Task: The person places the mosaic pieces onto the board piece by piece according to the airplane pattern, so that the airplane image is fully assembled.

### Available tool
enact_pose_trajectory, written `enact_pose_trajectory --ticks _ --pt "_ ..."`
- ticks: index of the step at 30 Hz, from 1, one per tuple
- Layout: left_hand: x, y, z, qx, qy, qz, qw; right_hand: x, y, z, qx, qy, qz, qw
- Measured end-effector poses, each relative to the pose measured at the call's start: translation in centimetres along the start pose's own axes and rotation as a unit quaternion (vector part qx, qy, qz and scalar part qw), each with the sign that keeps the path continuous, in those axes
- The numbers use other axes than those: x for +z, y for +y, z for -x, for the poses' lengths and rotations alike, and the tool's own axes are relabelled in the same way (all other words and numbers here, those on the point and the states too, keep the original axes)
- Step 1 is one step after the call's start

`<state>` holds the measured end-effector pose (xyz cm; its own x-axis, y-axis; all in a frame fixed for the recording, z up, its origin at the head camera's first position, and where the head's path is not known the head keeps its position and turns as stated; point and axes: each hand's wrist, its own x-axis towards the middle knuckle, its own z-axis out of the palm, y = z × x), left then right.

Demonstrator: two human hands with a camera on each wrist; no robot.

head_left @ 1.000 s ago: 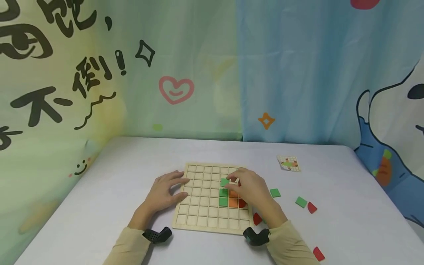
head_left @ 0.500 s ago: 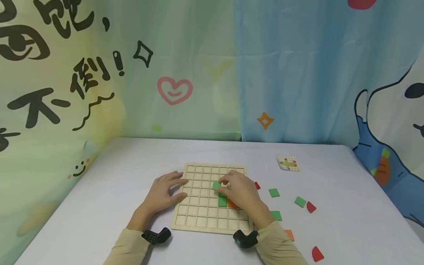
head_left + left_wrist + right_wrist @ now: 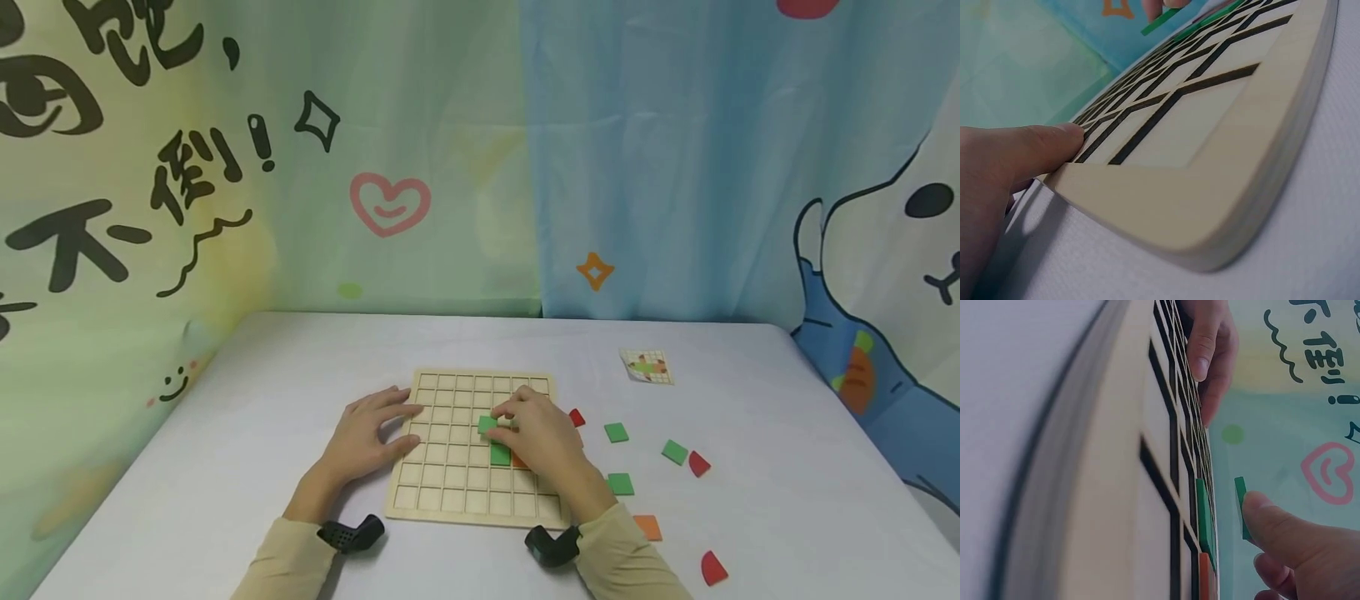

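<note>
A wooden grid board (image 3: 450,500) lies on the white table. My right hand (image 3: 547,437) pinches a green square tile (image 3: 487,424) by its edge between thumb and fingers; the right wrist view shows this tile (image 3: 1240,506) raised off the board. Set in the grid beneath that hand are a green tile (image 3: 500,454) and an orange tile (image 3: 519,462), partly covered by the fingers. My left hand (image 3: 363,437) rests at the board's left edge, fingers extended, and its thumb (image 3: 1054,144) touches the rim in the left wrist view.
Loose pieces lie right of the board: green squares (image 3: 674,452), red rounded pieces (image 3: 713,568) and an orange square (image 3: 647,527). A small printed pattern card (image 3: 647,367) lies at the back right. A printed curtain (image 3: 450,167) hangs behind the table.
My right hand has shifted left over the grid with the green tile in its pinch, uncovering loose pieces at the right. My left hand has stayed at the board's edge.
</note>
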<state>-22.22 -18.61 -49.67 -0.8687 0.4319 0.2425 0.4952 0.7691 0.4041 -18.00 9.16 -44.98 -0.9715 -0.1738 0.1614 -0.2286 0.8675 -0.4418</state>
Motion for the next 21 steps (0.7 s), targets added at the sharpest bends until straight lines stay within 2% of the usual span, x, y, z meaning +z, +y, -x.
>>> enact_pose_trajectory --ticks 8,21 --pt "-0.30 0.30 0.00 -0.002 -0.004 0.003 1.0000 0.38 0.00 0.09 -0.011 0.004 -0.004 0.9999" --pt "-0.17 0.12 -0.01 -0.005 -0.006 0.009 0.9999 1.01 -0.38 0.08 -0.007 -0.006 -0.001 1.0000"
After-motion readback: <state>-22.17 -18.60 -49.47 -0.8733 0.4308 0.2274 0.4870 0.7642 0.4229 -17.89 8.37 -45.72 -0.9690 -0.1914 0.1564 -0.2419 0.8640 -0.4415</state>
